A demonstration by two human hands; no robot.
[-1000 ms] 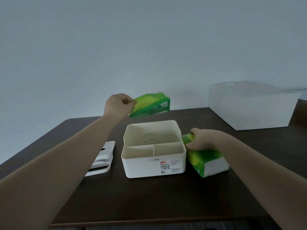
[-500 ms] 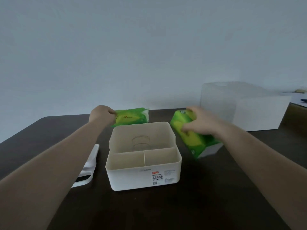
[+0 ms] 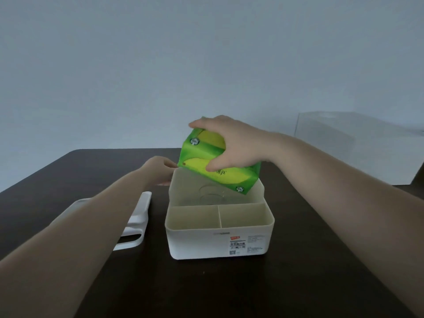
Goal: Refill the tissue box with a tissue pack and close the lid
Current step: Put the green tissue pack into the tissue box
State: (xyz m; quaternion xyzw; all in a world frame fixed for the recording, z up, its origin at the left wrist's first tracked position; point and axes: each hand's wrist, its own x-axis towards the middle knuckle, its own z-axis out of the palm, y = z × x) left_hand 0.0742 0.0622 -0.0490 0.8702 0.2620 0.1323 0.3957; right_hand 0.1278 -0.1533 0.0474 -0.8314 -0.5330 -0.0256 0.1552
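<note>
The white tissue box [image 3: 202, 244] stands open on the dark table [image 3: 229, 290], with a large rear compartment and two small front ones, all empty. My right hand [image 3: 236, 143] grips a green tissue pack [image 3: 204, 154] from above and holds it tilted over the rear compartment, its lower right corner dipping inside the rim. My left hand [image 3: 158, 169] sits at the box's rear left corner, fingers partly hidden behind the pack; what it holds cannot be told. The white lid [image 3: 137, 226] lies left of the box, partly under my left forearm.
A large translucent white container [image 3: 358, 145] stands at the back right of the table. A pale wall rises behind the table's far edge.
My right hand has lifted its green pack from beside the box to above the rear compartment. The second green pack in my left hand is no longer in sight; that hand is now at the box's corner.
</note>
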